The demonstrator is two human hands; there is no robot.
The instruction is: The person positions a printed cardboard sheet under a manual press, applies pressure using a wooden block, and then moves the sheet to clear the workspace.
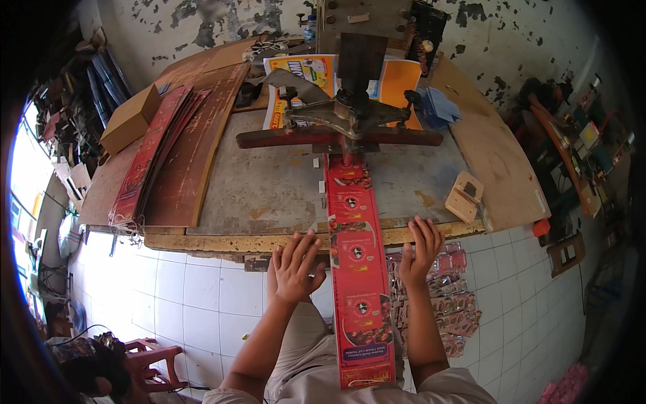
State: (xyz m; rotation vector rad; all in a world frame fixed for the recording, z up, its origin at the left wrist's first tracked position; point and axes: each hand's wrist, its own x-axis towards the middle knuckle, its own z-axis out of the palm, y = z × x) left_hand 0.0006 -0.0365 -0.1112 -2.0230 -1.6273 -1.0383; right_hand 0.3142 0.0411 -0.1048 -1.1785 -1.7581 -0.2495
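A long red printed strip (354, 269) runs from under the dark metal press (346, 118) across the table's front edge and down over my lap. My left hand (295, 269) lies left of the strip at the table edge, palm down, fingers stretched and slightly apart, holding nothing. On the other side, my right hand (420, 252) is at the same edge, fingers extended and thumb apart, also without anything in it. Neither hand plainly grips the strip. Two small white blocks (321, 186) sit on the tabletop along the strip's left side.
More red strips (153, 151) lie stacked at the table's left beside a cardboard box (131, 120). A wooden block (464, 196) is at the right, with blue folded pieces (441, 108) farther back. Cut printed pieces (447, 299) cover floor tiles at right. A red stool (151, 363) stands lower left near another person.
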